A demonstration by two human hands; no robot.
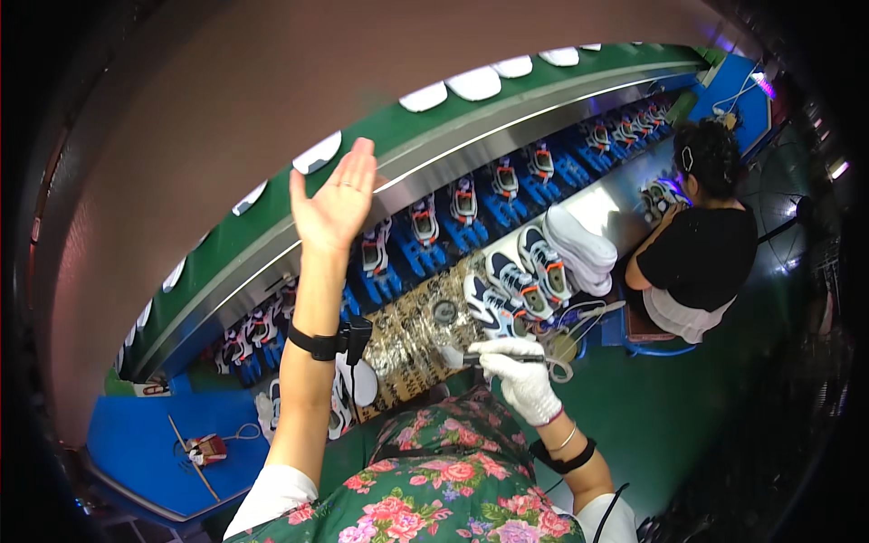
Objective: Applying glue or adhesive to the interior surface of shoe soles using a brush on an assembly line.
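My bare left hand (333,206) is stretched forward, fingers extended and nothing in it. Just beyond its fingertips lies a white shoe sole (317,154) on the green upper belt (376,127). A white glove covers my right hand (523,385), which is closed round a dark, slim pen-like tool (472,359); its exact kind I cannot make out. Several navy, white and orange sneakers (514,279) stand on the bench (412,330) ahead of my right hand, beside stacked white soles (579,249). Part of another white sole (364,380) shows by my left forearm.
Below the upper belt, a row of sneakers (424,222) stands on blue holders (425,258). At right sits a person (701,244) in a black top, handling a shoe. A blue table (136,443) at lower left bears a thin stick and a small red object.
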